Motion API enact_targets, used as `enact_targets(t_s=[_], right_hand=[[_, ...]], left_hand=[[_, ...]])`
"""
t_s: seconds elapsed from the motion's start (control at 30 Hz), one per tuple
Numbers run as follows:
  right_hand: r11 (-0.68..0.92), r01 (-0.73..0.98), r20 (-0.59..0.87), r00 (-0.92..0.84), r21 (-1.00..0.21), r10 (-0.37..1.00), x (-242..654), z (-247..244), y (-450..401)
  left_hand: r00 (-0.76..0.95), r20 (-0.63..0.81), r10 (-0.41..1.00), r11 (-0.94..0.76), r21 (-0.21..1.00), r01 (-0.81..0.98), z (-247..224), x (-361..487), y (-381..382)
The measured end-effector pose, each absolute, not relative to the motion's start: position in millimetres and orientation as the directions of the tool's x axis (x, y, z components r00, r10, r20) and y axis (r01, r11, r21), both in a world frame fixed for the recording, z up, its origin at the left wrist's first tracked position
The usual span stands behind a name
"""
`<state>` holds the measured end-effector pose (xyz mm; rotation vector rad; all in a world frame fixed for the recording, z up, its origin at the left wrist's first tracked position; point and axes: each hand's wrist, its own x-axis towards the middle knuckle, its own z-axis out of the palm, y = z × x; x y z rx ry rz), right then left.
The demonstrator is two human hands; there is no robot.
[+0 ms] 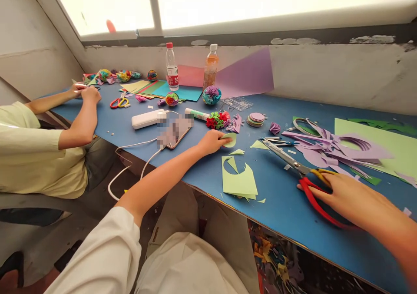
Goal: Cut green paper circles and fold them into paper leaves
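My left hand (210, 142) pinches a small light green paper circle (231, 140) between thumb and fingers, just over the table. My right hand (345, 194) is on a pair of scissors (286, 158) with red and yellow handles, its fingers at the loops. The blades point away to the left and look almost closed. Between my hands lies a folded light green sheet (239, 183) with a round piece cut out of it, and small green offcuts (236, 152) beside it. Purple paper scraps (325, 144) lie beyond the scissors.
A phone (177, 131) on a cable and a white power bank (148, 119) lie left of my left hand. Behind stand two bottles (172, 70), a paper ball (211, 95) and a stack of paper circles (256, 119). A co-worker (42, 142) sits at the left.
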<state>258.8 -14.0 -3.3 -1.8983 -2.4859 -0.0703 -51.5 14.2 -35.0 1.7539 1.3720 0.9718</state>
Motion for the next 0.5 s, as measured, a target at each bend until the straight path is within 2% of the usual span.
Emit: enact_targets(t_s=[0.07,0.17,0.2,0.27,0.33,0.4,0.43,0.5], right_hand=[[0.187,0.981,-0.126,-0.179,0.053,0.976,253,7,-18],[0.073,0.970,-0.309,0.003,0.234,0.951,234,31,-24],[0.073,0.955,-0.306,0.019,0.288,0.952,224,38,-25],[0.121,0.945,-0.238,-0.048,0.303,0.970,200,46,-27],[0.329,0.934,-0.125,-0.313,0.141,0.942,174,43,-29],[0.613,0.776,-0.068,-0.627,-0.149,0.776,152,27,-30],[0.690,0.686,-0.061,-0.718,-0.231,0.694,143,17,-31],[0.767,0.588,-0.079,-0.804,-0.258,0.590,134,-3,-33]], left_hand=[[0.159,0.132,0.978,-0.187,0.892,0.412,-39,-55,13],[0.162,0.085,0.983,-0.130,0.948,0.292,-39,-57,10],[0.166,0.063,0.984,-0.105,0.960,0.259,-38,-57,9],[0.178,0.034,0.984,-0.076,0.969,0.233,-36,-56,9],[0.186,0.038,0.982,-0.081,0.970,0.230,-35,-56,8],[0.176,0.069,0.982,-0.107,0.969,0.221,-34,-57,9],[0.157,0.090,0.983,-0.123,0.969,0.216,-34,-58,9],[0.096,0.133,0.987,-0.150,0.967,0.208,-34,-61,11]])
